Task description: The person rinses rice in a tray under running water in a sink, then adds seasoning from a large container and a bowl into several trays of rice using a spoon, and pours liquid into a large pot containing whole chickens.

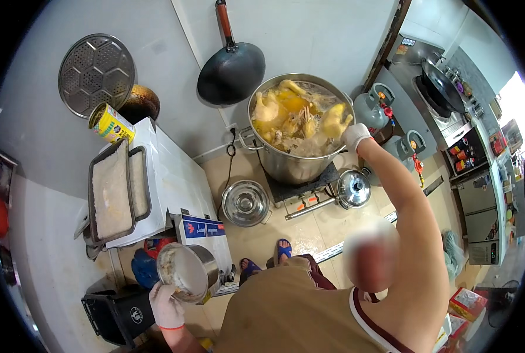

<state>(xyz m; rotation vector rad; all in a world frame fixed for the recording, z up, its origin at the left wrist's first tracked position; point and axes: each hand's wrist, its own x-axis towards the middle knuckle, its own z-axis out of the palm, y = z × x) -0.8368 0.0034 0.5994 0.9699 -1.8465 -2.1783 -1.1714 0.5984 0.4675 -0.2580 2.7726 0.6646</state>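
My left hand, in a white knit glove, grips the rim of a steel pot. White matter coats the pot's inside, with brownish stains. My right hand, also gloved, is closed at the right rim of a large steel stockpot. Whether it holds the rim or something else is hidden. Inside the stockpot, several whole plucked chickens lie in yellowish, foaming liquid. The stockpot stands on a low black gas burner on the floor.
Lidded steel pots flank the burner. Gas cylinders stand at right. Two trays of white grains and a yellow can sit on a white box. A wok hangs on the wall; a black bin stands lower left.
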